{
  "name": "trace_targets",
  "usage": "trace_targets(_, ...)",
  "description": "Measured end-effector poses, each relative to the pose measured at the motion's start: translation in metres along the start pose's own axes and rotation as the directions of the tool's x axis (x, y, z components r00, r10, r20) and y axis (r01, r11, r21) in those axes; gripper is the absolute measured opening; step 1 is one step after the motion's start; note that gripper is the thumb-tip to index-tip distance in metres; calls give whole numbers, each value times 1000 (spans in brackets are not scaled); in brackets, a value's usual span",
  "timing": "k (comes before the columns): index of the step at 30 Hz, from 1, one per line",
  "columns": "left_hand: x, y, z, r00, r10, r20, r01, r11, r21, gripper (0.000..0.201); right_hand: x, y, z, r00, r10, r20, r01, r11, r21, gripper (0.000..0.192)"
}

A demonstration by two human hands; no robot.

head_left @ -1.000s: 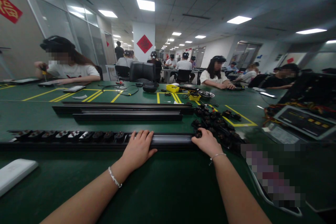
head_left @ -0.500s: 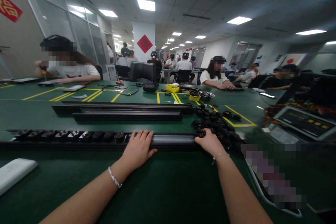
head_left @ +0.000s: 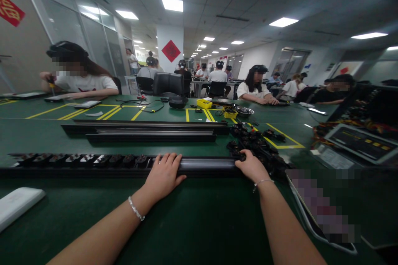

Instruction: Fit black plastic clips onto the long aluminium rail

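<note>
Head view, lower left of the frame: one white device (head_left: 18,207), lying on the green table (head_left: 205,223). Lower right: one flat device (head_left: 323,211) with a silvery edge, lying aslant, its face blurred. Lower centre: left hand (head_left: 163,172), resting over a black rail (head_left: 208,164); its fingers are extending side by side across the top, the thumb standing apart at the near side. Right of centre: right hand (head_left: 251,166), working at the rail's right end; thumb and forefinger are pinching a small black part (head_left: 241,156), partly hidden. Left half: row of socket-like parts (head_left: 83,159), sitting along the same rail. Just beyond the right hand: heap of black parts (head_left: 258,143), spreading on the table. Centre: pair of black rails (head_left: 149,138), lying beyond the first. Above centre: yellow tray (head_left: 204,104), standing near a metal bowl (head_left: 245,111). Upper left: one co-worker (head_left: 83,83), sitting and holding a yellow tool (head_left: 52,86).
</note>
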State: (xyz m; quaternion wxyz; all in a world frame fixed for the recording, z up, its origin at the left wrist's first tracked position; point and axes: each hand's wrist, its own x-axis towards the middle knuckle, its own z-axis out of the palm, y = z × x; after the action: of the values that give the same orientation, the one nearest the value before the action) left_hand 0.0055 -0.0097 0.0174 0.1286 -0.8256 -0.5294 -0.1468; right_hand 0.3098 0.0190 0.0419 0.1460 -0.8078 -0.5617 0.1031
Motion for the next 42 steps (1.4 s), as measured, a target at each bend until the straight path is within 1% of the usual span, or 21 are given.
trace_targets(4, 0, 1, -1, 1000, -3, -5, 3, 1000, 1, 55, -1, 0, -3, 1000, -5, -4, 5, 1000, 15, 54)
trace_targets(9, 0, 1, -1, 1000, -8, 4, 8, 1000, -11, 55, -3, 2, -6, 1000, 22, 8, -22, 999, 46, 55)
trace_targets(17, 0, 0, 0, 1000, 0, -6, 0, 1000, -5, 56, 1, 6, -5, 1000, 23, 14, -24, 997, 68, 55)
trace_targets(23, 0, 0, 0, 1000, -3, 5, 3, 1000, -4, 56, 4, 10, -6, 999, 35, 28, -38, 996, 78, 55)
trace_targets(30, 0, 1, -2, 1000, 7, 1, -7, 1000, 1, 55, 8, 16, -4, 1000, 24, 15, -25, 995, 97, 53)
trace_targets(37, 0, 0, 2, 1000, 8, -18, -8, 1000, 7, 57, 16, 25, -2, 1000, 18, 6, -19, 995, 101, 51)
trace_targets(42, 0, -1, 3, 1000, 5, -10, -6, 1000, -7, 57, 19, 31, -2, 999, 41, -16, -40, 995, 93, 49)
